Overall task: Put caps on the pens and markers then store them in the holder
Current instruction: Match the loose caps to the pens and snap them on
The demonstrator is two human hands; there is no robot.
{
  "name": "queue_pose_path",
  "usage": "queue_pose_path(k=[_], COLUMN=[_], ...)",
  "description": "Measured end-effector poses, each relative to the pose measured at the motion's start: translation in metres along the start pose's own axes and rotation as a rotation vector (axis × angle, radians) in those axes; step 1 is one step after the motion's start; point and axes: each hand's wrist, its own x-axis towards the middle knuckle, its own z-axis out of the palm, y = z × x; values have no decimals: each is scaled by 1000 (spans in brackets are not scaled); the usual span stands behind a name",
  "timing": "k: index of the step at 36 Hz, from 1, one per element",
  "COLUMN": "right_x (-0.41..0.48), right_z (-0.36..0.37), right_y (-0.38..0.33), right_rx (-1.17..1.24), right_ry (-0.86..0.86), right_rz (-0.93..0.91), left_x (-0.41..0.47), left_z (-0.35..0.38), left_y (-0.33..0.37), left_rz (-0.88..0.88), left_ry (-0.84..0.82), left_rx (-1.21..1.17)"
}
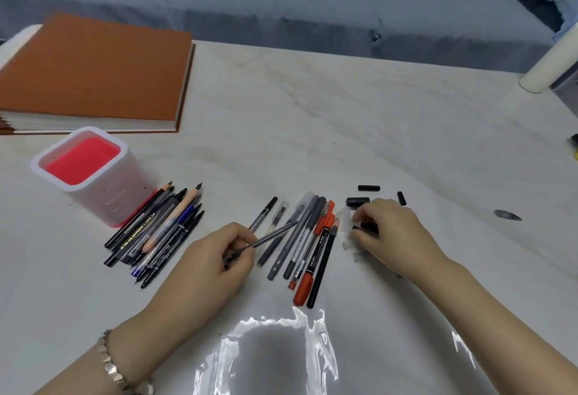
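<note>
Holder (108,203): white, red inside, upright at the left of the surface (344,106), nothing stored in it yet. Just beside its base lies the left pile of pens (156,228), tips bare and pointing away. Risk: a reach toward the holder sweeps this pile and sends pens rolling.

Left hand (215,257): fingers curled round the slim grey pen (273,235), gripping near its lower end, with the long free end angled up over the middle row of pens and markers (309,238). Judgement: with the grip so far back the free end will wobble, so a cap could miss, or a bare tip could mark the fingers.

Right hand (391,232): fingers pinched together on a small black cap (365,228); the view is blurred there. More loose black caps (369,188) lie just beyond, and a clear cap (345,232) is hard to see against the pale surface. Risk: a wrong cap gets picked and fits loosely, or small caps get knocked and roll away.
</note>
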Motion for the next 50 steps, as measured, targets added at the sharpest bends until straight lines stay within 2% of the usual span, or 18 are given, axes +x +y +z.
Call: queue_pose_path(k=[3,9,13,17,20,23,27,32,38,47,50], right_x=[4,11,14,10,3,-6,-24,-39,-43,-44,-42], right_z=[5,11,9,11,11,4,-11,-21,-20,-21,-18], right_y=[-3,-8,-8,-4,-1,-7,-22,-36,-38,-35,-23], right_rx=[23,-32,-12,112,286,592,1035,1271,1259,896,652], right_ry=[19,-72,-5,86,155,253,194,173,83,59,90], right_rz=[13,29,77,169,188,169,49,-33,-15,-50,-16], left_x=[0,0,0,0,0,-1,-3,-5,-5,-6,-6], left_z=[1,3,3,5,8,9,10,9,7,5,6], left_y=[1,2,5,7,8,10,15,20,23,22,19], left_rz=[0,5,7,-7,-18,-16,-4,17,33,105,92], left_ry=[1,-5,-1,-7,-21,-31,-34,-37,-38,-61,-76], left_rx=[8,20,12,-17,-43,-61,-86,-123,-134,-42,-15])
